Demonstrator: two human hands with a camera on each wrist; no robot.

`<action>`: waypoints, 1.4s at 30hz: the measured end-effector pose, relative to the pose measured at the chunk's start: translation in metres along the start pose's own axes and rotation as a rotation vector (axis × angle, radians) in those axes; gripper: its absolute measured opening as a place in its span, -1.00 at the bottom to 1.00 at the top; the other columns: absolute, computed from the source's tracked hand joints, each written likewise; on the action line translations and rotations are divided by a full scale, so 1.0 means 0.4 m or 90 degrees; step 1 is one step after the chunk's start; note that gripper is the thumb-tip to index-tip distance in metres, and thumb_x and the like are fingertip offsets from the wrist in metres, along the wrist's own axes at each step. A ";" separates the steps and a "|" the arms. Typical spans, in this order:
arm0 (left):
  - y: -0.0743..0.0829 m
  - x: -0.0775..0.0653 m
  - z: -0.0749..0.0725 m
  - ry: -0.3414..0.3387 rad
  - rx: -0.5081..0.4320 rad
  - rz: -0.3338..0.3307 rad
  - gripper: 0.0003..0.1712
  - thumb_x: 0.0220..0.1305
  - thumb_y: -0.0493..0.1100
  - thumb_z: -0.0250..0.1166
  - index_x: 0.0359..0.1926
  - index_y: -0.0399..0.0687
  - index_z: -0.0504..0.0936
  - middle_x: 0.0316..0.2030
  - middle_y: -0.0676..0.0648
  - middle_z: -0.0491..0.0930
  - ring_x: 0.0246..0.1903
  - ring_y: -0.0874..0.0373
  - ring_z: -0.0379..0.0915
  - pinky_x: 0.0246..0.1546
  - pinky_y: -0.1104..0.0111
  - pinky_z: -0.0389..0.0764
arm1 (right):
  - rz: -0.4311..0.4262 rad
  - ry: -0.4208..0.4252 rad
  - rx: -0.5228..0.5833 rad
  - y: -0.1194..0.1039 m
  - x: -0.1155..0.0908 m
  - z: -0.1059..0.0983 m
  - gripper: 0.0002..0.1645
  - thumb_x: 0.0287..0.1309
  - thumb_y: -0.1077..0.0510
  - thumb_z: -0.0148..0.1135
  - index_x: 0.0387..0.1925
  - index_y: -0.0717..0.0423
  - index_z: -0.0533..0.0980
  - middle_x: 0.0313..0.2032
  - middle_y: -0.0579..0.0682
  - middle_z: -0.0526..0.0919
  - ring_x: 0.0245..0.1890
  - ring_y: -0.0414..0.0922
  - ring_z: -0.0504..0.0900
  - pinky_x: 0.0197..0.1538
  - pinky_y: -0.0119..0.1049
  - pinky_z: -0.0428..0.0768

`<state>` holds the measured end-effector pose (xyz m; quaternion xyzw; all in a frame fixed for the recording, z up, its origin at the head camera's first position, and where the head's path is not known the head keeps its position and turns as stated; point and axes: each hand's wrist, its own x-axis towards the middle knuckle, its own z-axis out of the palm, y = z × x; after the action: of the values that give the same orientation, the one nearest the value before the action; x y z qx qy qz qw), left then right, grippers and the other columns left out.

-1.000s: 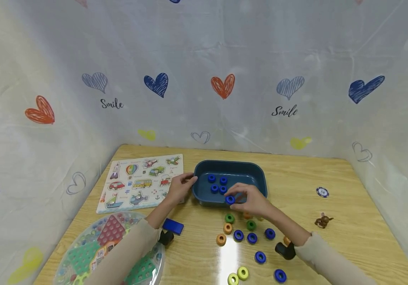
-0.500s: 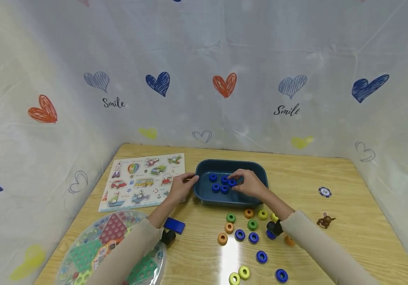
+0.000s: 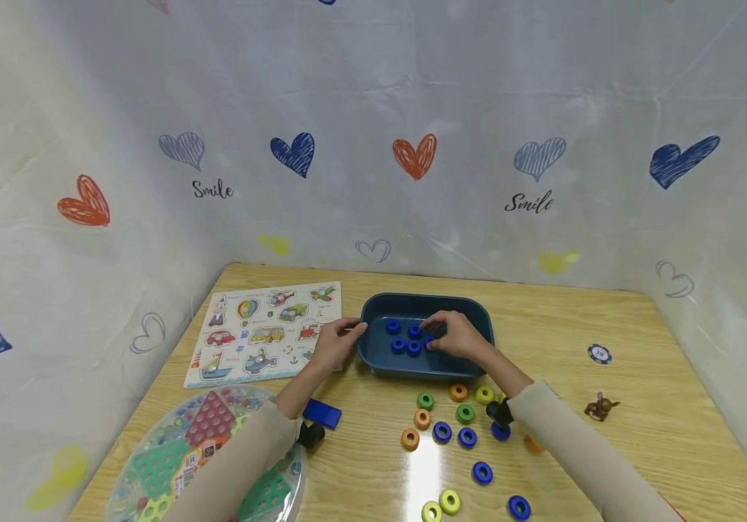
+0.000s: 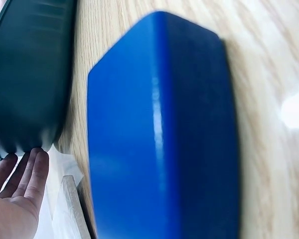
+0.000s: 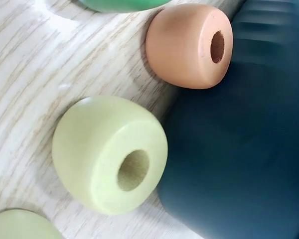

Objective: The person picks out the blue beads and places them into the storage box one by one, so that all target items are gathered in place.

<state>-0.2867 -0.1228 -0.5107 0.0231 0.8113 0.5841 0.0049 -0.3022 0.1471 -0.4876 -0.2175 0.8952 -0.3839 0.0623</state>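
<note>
A dark teal tray [image 3: 454, 366] holds several blue ring beads [image 3: 393, 326] on its floor. My left hand [image 3: 334, 344] is at the tray's left end, and the left wrist view shows its fairly straight fingers [image 4: 36, 174] against the outer wall. Inside the tray, my right hand [image 3: 458, 337] is low over the beads, thumb and index finger parted. Its thumb tip overlaps a partly covered blue bead [image 3: 429, 341]. In the right wrist view a yellow-green bead [image 5: 109, 154] and an orange bead [image 5: 189, 46] lie beside the tray; the right hand itself is out of that view.
Loose blue [image 3: 467, 437], green [image 3: 465, 414], orange [image 3: 409, 438] and yellow beads [image 3: 449, 501] lie in front of the tray. A blue block [image 3: 322, 414], vehicle puzzle board [image 3: 262, 333] and round game board [image 3: 210, 464] are leftward. A chip [image 3: 599, 354] and brown animal figurine [image 3: 601, 407] are rightward.
My right hand has carried a blue bead from the tray's front edge down among the others inside, and its fingers have parted. The left hand has stayed at the tray's end.
</note>
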 end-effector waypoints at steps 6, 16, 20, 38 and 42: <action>0.002 0.001 -0.004 0.004 -0.005 0.006 -0.51 0.20 0.05 0.26 0.01 -0.21 0.59 -0.13 -0.12 0.59 -0.22 0.08 0.52 -0.25 0.34 0.56 | -0.013 0.004 0.021 -0.003 -0.005 -0.005 -0.61 -0.12 0.34 0.41 -0.15 0.17 0.60 -0.16 0.03 0.59 -0.20 -0.02 0.55 -0.22 -0.15 0.54; -0.007 -0.003 -0.008 0.008 -0.010 0.047 -0.48 0.19 0.10 0.26 -0.03 -0.24 0.60 -0.18 -0.10 0.60 -0.26 0.10 0.53 -0.29 0.35 0.56 | -0.066 -0.033 0.127 -0.039 -0.039 -0.020 -0.60 -0.05 0.33 0.37 -0.08 0.25 0.56 -0.14 0.12 0.58 -0.23 0.01 0.57 -0.28 -0.30 0.58; -0.004 -0.001 -0.006 0.008 -0.004 0.016 -0.51 0.20 0.06 0.26 0.00 -0.22 0.59 -0.14 -0.11 0.60 -0.22 0.08 0.53 -0.25 0.33 0.56 | -0.102 -0.055 0.157 -0.077 -0.075 -0.030 -0.62 -0.03 0.34 0.36 -0.09 0.28 0.55 -0.21 0.15 0.60 -0.29 0.04 0.56 -0.32 -0.24 0.58; -0.008 -0.003 0.001 0.005 -0.007 0.016 -0.53 0.20 0.03 0.27 -0.01 -0.23 0.60 -0.12 -0.12 0.59 -0.21 0.08 0.52 -0.22 0.32 0.55 | -0.216 -0.169 0.066 -0.076 -0.269 0.016 -0.61 -0.05 0.26 0.39 -0.10 0.12 0.56 -0.22 -0.01 0.60 -0.28 -0.05 0.57 -0.27 -0.20 0.58; -0.006 0.002 0.001 0.005 -0.015 0.017 -0.54 0.20 0.03 0.27 -0.02 -0.22 0.61 -0.13 -0.11 0.60 -0.21 0.09 0.52 -0.24 0.34 0.55 | -0.206 -0.177 0.051 -0.057 -0.287 0.030 -0.58 -0.09 0.29 0.40 -0.09 0.09 0.56 -0.18 -0.06 0.59 -0.26 -0.10 0.55 -0.23 -0.24 0.55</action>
<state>-0.2875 -0.1231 -0.5130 0.0319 0.8038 0.5940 -0.0059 -0.1881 0.1753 -0.4861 -0.4069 0.8152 -0.3907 0.1313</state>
